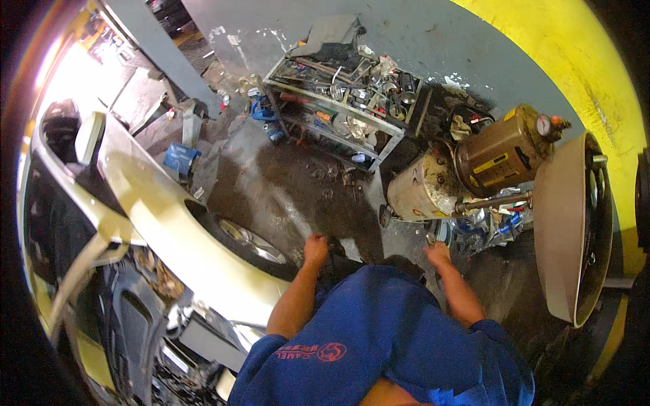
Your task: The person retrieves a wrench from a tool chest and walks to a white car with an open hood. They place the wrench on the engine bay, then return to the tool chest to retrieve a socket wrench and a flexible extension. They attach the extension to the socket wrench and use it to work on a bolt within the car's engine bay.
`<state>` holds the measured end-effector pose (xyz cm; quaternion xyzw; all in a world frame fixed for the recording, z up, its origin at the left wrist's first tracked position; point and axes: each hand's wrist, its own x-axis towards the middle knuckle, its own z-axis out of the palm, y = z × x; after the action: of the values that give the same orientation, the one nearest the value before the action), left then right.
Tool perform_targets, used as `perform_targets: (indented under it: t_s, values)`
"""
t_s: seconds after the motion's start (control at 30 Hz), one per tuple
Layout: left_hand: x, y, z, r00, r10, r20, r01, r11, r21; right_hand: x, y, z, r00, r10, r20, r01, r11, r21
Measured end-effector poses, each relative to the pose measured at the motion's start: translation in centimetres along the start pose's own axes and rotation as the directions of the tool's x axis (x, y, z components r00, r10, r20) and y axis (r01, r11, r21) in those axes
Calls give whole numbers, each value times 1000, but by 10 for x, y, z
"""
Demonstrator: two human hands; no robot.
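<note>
Spotting first, at the left of the frame, a cream-coloured car (152,210) with an exposed engine bay (176,331) at the lower left. Noting a blue box (181,159) on the floor at the upper left, then, left of centre, a front wheel (254,242) under the fender, near the left hand (315,250) but apart from it. Cannot tell the grip there from small, blurred fingers, seemingly curled in. Finding at upper centre a metal cart (338,107) heaped with tools (321,69), and across the lower centre a blue shirt (399,325) with a red print. Meeting, right of centre, the right hand (437,254), with a small metallic-looking piece (430,238) at its fingertips. Cannot tell whether pinched there or merely lying beyond. Making out above it a whitish drum (421,186), then plastic bags (491,227), a brown tank (497,152) with a round gauge (544,125), and, at the right, a wide pale basin (562,233). Seeing a yellow wall band (575,61) at the upper right.
</note>
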<state>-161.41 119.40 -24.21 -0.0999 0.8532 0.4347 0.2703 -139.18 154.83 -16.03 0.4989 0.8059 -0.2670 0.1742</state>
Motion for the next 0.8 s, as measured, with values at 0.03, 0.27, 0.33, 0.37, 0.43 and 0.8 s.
perform_targets:
  t_s: [0.03,0.27,0.33,0.37,0.43,0.8]
  values:
    - [37,0,-10,1000,6,-3,-6,1000,3,7,-30,-4,1000,-10,-14,9,999,-36]
    - [178,47,-91,999,6,32,2,973,-230,39,-128,-4,999,8,-40,-12,995,-97]
    - [213,35,-108,996,65,62,-64,998,-13,70,-159,-14,997,-36,-66,27,991,-129]
    - [231,0,-123,985,137,103,-154,971,185,89,-177,-17,993,-84,-82,72,987,-147]
    - [241,-22,-142,990,64,129,-120,858,499,125,-210,-28,976,-167,-140,144,976,-161]
    - [324,26,-226,931,-353,97,275,849,451,264,-391,-101,870,-469,-152,383,837,-392]
